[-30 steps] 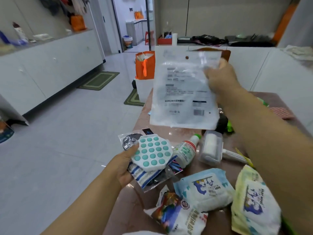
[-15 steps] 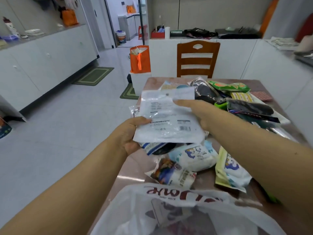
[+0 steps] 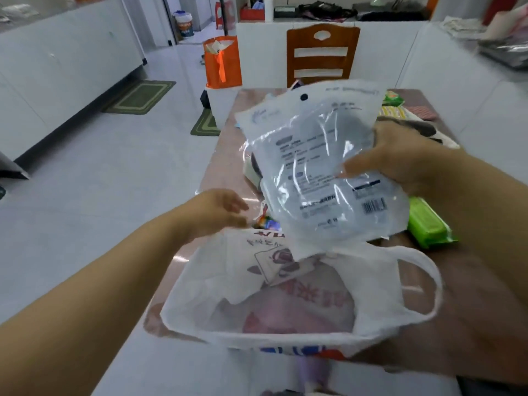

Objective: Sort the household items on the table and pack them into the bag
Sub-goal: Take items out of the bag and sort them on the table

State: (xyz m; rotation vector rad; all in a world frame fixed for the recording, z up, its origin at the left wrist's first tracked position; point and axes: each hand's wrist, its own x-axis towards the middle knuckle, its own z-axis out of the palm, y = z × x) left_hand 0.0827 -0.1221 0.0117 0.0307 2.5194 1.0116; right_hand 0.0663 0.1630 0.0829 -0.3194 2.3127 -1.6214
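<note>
Bag (image 3: pixel 285 284) of white plastic gapes open at the tabletop's (image 3: pixel 225 164) near edge, holding nothing that can be made out. Left hand (image 3: pixel 220 212) hovers just past its far-left rim, fingers loose, gripping nothing. Right hand (image 3: pixel 400 158) pinches a clear printed packet (image 3: pixel 320 167), tilted, lower corner dipping into the bag's mouth

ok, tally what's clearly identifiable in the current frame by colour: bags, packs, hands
White plastic bags: 1, white plastic bag
Clear packets: 1, clear packet
Green packs: 1, green pack
Orange bags: 1, orange bag
Hands: 2, left hand, right hand
Total: 6
</note>
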